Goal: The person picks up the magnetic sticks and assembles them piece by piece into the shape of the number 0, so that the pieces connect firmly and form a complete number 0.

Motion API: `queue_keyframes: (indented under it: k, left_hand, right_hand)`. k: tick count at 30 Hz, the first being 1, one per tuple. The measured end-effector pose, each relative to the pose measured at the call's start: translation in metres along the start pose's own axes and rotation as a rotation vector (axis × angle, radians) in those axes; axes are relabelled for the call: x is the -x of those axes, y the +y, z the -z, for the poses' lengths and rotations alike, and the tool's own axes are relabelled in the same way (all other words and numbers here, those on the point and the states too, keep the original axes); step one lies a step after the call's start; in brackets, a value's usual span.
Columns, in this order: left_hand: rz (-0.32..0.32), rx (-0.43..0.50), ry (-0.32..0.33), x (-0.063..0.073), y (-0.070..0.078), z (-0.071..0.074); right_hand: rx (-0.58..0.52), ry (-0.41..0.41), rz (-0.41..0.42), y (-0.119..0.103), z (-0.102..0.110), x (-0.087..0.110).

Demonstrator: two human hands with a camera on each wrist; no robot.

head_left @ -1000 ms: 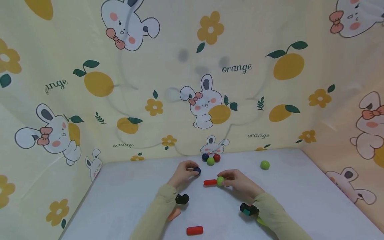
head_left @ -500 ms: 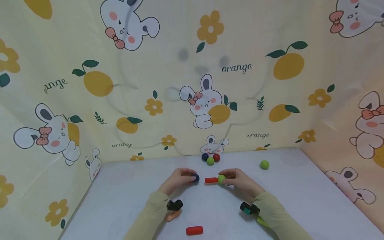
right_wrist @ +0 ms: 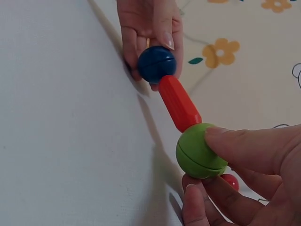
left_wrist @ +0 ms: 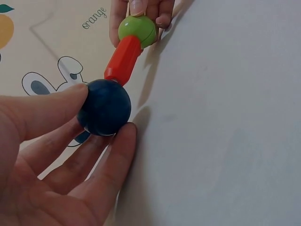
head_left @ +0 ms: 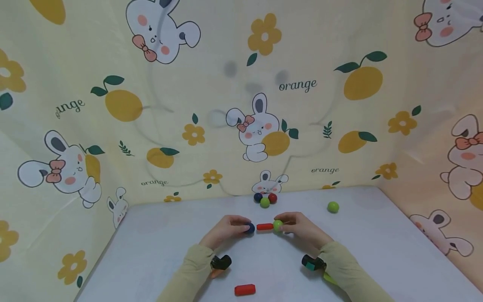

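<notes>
We have the left hand pinching a blue ball between thumb and fingers. Right hand pinches a green ball, red rod joined to it, rod end pointing at the blue ball, slight gap in head view. Both sit mid-desk. Farther back we see a ball trio (blue, green, red), lone ball, green, to its right. Loose rod, red, lies nearer us.
</notes>
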State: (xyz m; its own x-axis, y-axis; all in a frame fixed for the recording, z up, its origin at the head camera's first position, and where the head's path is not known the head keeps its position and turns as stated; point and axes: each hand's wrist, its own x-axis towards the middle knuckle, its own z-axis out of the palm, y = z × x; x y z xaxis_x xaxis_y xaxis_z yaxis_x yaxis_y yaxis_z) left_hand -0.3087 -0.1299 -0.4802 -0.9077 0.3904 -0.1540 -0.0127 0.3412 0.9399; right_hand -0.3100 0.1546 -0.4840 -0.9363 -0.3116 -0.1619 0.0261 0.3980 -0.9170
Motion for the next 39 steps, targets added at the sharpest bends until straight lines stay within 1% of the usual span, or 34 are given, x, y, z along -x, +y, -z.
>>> queue_keyframes:
  k: [4, 6, 13, 17, 20, 26, 31, 33, 35, 39]
  left_hand:
    - [0.0, 0.034, -0.005, -0.001, 0.0, -0.002]
    - [0.003, 0.033, 0.001, -0.002, 0.0, -0.004]
    - [0.014, 0.005, 0.059, -0.006, 0.001, -0.008]
    - [0.018, 0.046, 0.081, -0.008, 0.002, -0.01]
    - [0.016, 0.049, 0.097, -0.009, 0.001, -0.011]
    - [-0.002, -0.037, 0.14, -0.012, 0.0, -0.014]
    - [-0.011, -0.024, 0.142, -0.014, -0.001, -0.015]
    - [-0.018, -0.015, 0.137, -0.013, 0.0, -0.014]
    - [-0.025, -0.026, 0.139, -0.009, 0.001, -0.012]
    - [-0.036, -0.044, 0.148, 0.0, 0.006, -0.005]
  right_hand:
    - [0.002, -0.006, -0.002, -0.001, -0.001, 0.001]
    - [0.002, 0.0, -0.008, -0.002, -0.002, 0.001]
    - [0.011, 0.04, -0.015, -0.003, -0.003, 0.002]
    - [0.021, 0.068, -0.012, -0.002, -0.004, 0.001]
    - [0.036, 0.095, -0.011, -0.002, -0.004, 0.001]
    - [0.048, 0.137, -0.011, -0.002, -0.004, 0.001]
    - [0.052, 0.141, 0.003, 0.0, -0.003, 0.0]
    - [0.051, 0.135, 0.01, 0.001, -0.002, -0.001]
    - [0.047, 0.125, 0.013, 0.003, -0.001, -0.001]
    - [0.03, 0.109, 0.021, 0.005, 0.0, -0.002]
